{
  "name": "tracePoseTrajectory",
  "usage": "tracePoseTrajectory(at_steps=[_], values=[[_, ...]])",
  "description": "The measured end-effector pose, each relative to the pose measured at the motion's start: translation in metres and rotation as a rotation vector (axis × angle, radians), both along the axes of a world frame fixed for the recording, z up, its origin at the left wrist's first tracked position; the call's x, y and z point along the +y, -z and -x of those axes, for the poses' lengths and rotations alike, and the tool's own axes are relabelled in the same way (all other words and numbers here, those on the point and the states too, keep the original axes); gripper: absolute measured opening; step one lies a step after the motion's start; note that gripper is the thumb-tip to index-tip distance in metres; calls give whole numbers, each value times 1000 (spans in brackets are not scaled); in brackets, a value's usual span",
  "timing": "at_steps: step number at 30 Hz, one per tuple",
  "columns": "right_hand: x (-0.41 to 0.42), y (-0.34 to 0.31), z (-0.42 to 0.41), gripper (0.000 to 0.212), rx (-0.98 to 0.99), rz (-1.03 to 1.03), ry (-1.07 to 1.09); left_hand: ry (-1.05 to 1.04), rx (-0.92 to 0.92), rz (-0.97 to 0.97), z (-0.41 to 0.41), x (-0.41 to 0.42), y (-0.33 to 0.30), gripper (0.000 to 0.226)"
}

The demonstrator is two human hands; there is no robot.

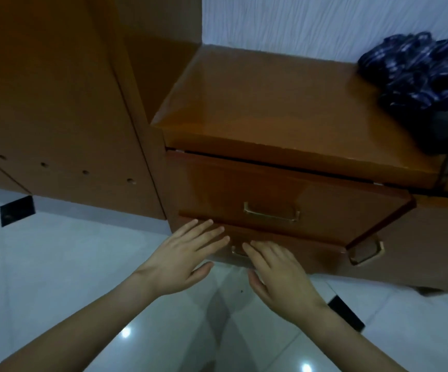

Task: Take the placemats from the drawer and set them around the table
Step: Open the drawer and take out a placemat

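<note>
A brown wooden cabinet holds two drawers. The upper drawer [284, 183] has a brass handle [271, 212] and stands slightly out at its top edge. The lower drawer [311, 253] sits below it, its own brass handle [237, 252] mostly hidden behind my fingers. My left hand [184, 257] lies open, fingers spread flat against the lower drawer's front. My right hand [276, 275] is open too, fingertips at that handle. No placemats are visible; the drawers' insides are hidden.
A dark blue patterned cloth [418, 84] lies on the cabinet top [257, 103] at the right. A tall wooden wardrobe [56, 103] stands to the left. Another brass handle [367, 253] shows on the neighbouring unit. The glossy white tiled floor [56, 277] lies below.
</note>
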State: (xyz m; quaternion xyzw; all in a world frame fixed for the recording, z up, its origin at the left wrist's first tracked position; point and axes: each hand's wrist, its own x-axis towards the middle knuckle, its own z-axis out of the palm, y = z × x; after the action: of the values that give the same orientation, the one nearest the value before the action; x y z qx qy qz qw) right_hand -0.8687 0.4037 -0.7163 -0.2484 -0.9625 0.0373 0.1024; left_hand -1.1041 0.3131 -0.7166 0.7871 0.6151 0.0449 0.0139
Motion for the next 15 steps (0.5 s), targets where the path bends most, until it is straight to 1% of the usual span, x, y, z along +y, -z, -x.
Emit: tracePoseTrajectory(at_steps=[2,5,9,13,15], values=[[1,21,3,48,-27,-19,-40,24,29,-35,7,0,18,53],[2,47,6,53,-76,-40,-39,70,92,-98,22,0,36,53],[2,70,11,58,-105,-61,50,98,182,-187,40,-3,51,52],[2,88,16,53,-105,-30,126,33,267,-245,57,-7,52,56],[4,93,18,52,-99,-31,154,1,333,-231,62,-6,47,59]])
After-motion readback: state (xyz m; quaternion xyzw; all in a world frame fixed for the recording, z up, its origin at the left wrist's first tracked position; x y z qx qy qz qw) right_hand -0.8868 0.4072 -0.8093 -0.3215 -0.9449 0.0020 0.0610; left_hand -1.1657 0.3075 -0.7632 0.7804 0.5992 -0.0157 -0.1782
